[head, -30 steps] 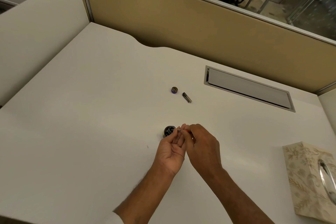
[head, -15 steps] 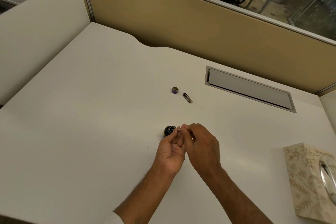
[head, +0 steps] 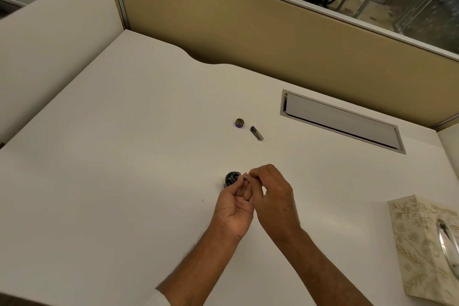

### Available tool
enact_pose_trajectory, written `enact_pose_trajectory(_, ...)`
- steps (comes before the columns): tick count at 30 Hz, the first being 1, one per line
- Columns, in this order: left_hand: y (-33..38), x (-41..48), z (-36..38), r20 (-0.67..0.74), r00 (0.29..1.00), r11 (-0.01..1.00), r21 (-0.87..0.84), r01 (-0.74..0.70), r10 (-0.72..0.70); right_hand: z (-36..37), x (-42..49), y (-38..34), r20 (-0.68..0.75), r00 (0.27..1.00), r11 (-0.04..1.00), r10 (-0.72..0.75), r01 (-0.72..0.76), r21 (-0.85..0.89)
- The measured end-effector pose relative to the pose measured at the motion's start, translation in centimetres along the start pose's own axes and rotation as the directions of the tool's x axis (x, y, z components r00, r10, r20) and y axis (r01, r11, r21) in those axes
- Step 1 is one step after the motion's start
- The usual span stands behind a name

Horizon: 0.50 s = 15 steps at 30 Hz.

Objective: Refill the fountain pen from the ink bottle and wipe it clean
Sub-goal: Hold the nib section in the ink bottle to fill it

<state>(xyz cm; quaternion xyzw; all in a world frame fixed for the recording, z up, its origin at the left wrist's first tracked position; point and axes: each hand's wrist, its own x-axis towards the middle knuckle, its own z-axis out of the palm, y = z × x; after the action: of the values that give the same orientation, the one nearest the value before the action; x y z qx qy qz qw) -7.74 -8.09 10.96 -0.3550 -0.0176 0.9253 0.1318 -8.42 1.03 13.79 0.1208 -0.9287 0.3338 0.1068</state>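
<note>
Bearing the ink bottle [head: 232,178], white cubicle desk [head: 124,181]

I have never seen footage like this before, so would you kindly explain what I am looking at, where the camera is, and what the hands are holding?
There is no machine here: a person works with bare hands, and the single camera sits on their head, looking forward and down. That is why the left hand and right hand reach in from the bottom edge. Together they pinch a thin silvery piece, probably part of the fountain pen, though it is too small to be sure, right beside the dark ink bottle. Farther back on the white desk lie a small round cap and a short dark pen part, close but apart. A patterned tissue box stands at the right, and a grey hatch is set into the desk.
</note>
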Motion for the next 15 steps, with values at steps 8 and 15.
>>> enact_pose_trajectory(8,0.0,0.18,-0.04,-0.001,1.0,1.0,0.01,-0.015,0.015,-0.31,-0.04,-0.07,0.026,1.0,1.0,-0.006,0.006,-0.011)
enact_pose_trajectory(15,0.11,0.11,0.03,0.001,1.0,0.999,0.03,-0.013,0.013,-0.39,-0.12,-0.07,0.017,1.0,1.0,-0.007,0.007,-0.002)
